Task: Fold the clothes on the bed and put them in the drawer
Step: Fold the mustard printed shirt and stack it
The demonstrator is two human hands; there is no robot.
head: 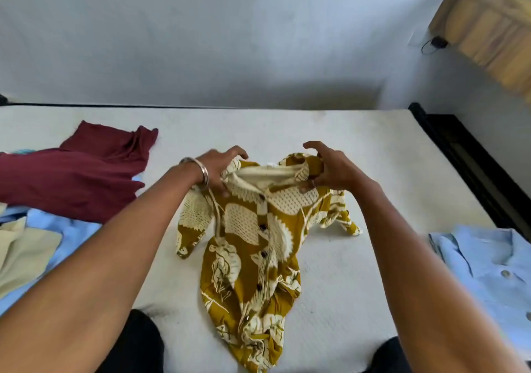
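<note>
Shirt in hand: the mustard printed shirt [253,229] lies crumpled mid-bed [359,142], buttons up, hem bunched toward the person
Left hand [221,168]: fingers curled, pinching the collar's left side
Right hand [330,168]: fingers curled on the collar's right side, forefinger raised free
Progress: early, I'd say; this shirt isn't spread flat yet, no fold begun
Done: the light blue shirt [488,266] at the right looks folded
Left to do: the maroon garment [80,177], a blue piece [54,229] and a cream piece [20,252] heaped at the left
Drawer: not in view
Obstacles: none on the sheet around the shirt
</note>
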